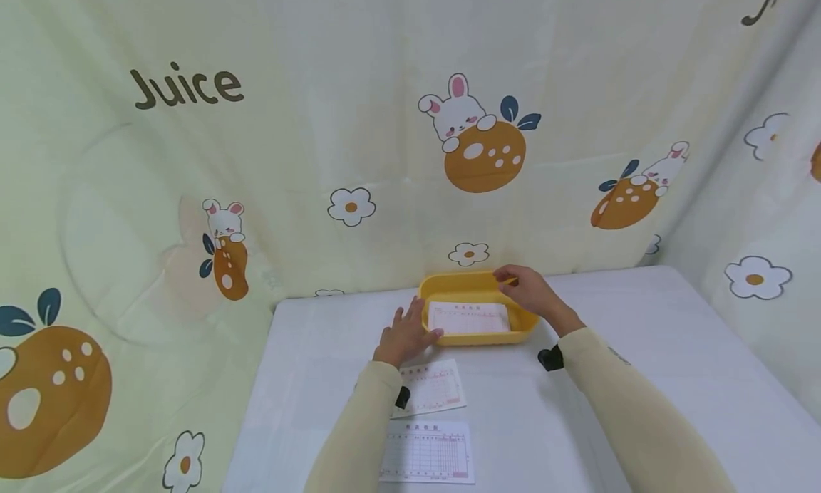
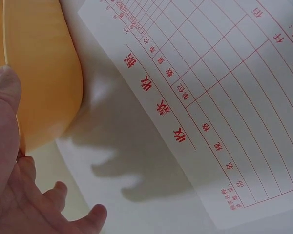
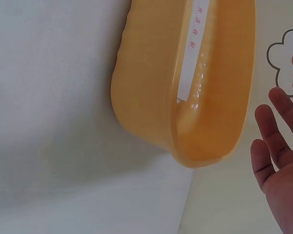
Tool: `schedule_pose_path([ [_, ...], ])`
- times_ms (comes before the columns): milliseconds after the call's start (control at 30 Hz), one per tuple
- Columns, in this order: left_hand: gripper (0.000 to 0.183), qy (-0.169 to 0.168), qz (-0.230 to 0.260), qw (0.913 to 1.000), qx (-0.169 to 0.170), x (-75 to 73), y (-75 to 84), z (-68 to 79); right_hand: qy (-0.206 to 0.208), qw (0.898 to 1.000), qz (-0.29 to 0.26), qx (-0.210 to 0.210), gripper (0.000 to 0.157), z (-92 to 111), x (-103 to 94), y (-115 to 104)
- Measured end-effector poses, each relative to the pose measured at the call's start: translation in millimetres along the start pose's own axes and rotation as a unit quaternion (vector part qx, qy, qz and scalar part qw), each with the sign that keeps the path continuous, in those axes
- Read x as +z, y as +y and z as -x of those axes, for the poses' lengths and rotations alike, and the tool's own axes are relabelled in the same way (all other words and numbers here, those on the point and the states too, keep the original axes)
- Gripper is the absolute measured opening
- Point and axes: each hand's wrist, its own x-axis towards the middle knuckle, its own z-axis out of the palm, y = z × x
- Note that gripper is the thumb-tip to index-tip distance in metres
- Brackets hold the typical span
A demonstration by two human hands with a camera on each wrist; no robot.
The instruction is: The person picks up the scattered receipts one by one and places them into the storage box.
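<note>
1 yellow tray (image 1: 482, 340): the left hand (image 1: 404, 334) touches it, fingers spread; the right hand (image 1: 532, 292), just beside, holds nothing, fingers parted.

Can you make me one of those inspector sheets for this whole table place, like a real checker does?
Surface: white table.
Job's things: yellow tray near the table's far edge, with a printed form inside; a middle form and a nearest form lie on the table, both partly behind the left sleeve.
Clutter: nothing seen.
Left grip: at the tray's left end, fingers spread.
Right grip: by the tray's far right corner; can't tell if it touches.
Cables: nothing seen.
Surroundings: pale curtain with rabbits, fruit, flowers and "Juice".
</note>
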Motion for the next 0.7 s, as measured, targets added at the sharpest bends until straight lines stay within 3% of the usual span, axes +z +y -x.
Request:
schedule_pose_path([
  [700,0.087,0.007,-0.016,0.9998,0.009,-1.5,6.2,2.3,0.041,0.999,-0.019,-0.02,0.028,33.0,-1.0,6.7],
])
